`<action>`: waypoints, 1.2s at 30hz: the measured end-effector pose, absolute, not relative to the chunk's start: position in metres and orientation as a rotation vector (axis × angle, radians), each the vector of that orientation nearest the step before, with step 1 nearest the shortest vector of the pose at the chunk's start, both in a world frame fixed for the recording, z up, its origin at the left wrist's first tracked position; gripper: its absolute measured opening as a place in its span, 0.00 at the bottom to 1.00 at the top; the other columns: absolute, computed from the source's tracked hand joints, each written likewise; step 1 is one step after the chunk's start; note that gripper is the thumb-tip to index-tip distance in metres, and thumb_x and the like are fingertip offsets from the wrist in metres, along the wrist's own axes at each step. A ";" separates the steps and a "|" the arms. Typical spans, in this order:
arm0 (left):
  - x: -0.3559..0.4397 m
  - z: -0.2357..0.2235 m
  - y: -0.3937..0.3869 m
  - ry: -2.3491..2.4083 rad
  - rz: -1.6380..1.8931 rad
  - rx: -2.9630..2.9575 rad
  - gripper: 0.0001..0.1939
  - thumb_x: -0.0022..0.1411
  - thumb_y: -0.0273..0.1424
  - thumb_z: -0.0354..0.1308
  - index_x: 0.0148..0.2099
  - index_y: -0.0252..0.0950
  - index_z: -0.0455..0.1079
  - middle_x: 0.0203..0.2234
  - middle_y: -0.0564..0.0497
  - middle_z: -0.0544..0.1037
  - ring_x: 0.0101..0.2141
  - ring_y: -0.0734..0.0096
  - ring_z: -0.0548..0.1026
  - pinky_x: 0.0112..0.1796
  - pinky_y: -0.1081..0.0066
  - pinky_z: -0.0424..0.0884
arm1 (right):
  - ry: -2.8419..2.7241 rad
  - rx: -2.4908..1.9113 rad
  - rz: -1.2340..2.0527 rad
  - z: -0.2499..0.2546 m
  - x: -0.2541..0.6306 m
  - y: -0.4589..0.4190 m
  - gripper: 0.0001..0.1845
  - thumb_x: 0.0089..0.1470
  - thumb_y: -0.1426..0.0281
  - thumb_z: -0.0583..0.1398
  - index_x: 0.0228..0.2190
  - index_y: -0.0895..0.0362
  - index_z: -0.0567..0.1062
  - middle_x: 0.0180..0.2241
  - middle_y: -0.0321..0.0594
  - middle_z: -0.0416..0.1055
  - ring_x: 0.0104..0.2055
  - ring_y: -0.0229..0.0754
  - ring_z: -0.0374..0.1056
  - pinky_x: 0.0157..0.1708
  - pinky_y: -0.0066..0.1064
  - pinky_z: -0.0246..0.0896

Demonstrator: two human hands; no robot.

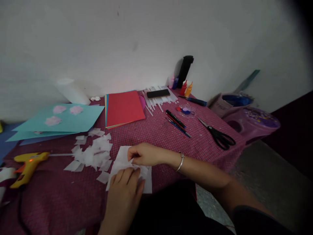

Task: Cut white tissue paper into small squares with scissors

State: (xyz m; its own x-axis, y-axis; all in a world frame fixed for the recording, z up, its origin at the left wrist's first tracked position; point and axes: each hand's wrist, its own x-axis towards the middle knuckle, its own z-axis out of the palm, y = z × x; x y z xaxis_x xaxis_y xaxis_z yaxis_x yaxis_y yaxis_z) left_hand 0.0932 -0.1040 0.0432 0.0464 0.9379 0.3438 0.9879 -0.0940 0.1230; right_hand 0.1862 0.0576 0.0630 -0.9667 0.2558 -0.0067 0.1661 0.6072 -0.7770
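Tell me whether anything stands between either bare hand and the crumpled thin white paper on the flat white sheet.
Nothing visible does: the left hand and right hand both have fingers at the crumpled paper.

Right wrist (181, 161): thin silver-coloured bangle, small knob-like detail on top. Upper right arm: dark short sleeve (254, 217). Torso clothing (168, 209) was black, plain. Hands were bare, forearms uncovered.

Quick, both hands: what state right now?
Left hand: over the white paper, fingers bent; grip can't be told.
Right hand: fingers curled at the same paper; whether it pinches it can't be told.
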 end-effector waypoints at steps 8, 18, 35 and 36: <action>0.093 0.027 -0.108 -1.520 -0.549 -2.508 0.10 0.59 0.24 0.52 0.40 0.38 0.72 0.38 0.48 0.80 0.40 0.62 0.75 0.47 0.60 0.66 | -2.745 -0.408 1.184 0.066 0.178 0.067 0.11 0.48 0.79 0.56 0.34 0.59 0.75 0.30 0.35 0.72 0.30 0.35 0.63 0.29 0.24 0.52; 0.054 0.063 -0.103 -2.902 -0.967 -1.538 0.42 0.49 0.48 0.61 0.61 0.34 0.55 0.48 0.37 0.72 0.43 0.48 0.75 0.41 0.51 0.72 | -2.763 -0.386 1.119 0.076 0.190 0.065 0.09 0.49 0.76 0.57 0.34 0.60 0.75 0.30 0.36 0.73 0.31 0.36 0.65 0.30 0.24 0.52; 0.096 0.053 -0.082 -2.694 -2.241 -1.764 0.32 0.57 0.35 0.60 0.63 0.43 0.56 0.53 0.45 0.73 0.51 0.62 0.73 0.50 0.63 0.71 | -2.394 -0.344 1.230 0.072 0.240 0.038 0.13 0.55 0.64 0.60 0.40 0.60 0.75 0.37 0.42 0.73 0.39 0.40 0.69 0.40 0.29 0.60; 0.098 0.053 -0.080 -2.684 -2.274 -1.760 0.34 0.57 0.35 0.60 0.63 0.43 0.54 0.53 0.45 0.73 0.50 0.62 0.73 0.49 0.63 0.72 | -2.328 -0.361 1.267 0.068 0.240 0.038 0.11 0.56 0.66 0.59 0.39 0.59 0.75 0.39 0.42 0.73 0.40 0.40 0.69 0.41 0.29 0.60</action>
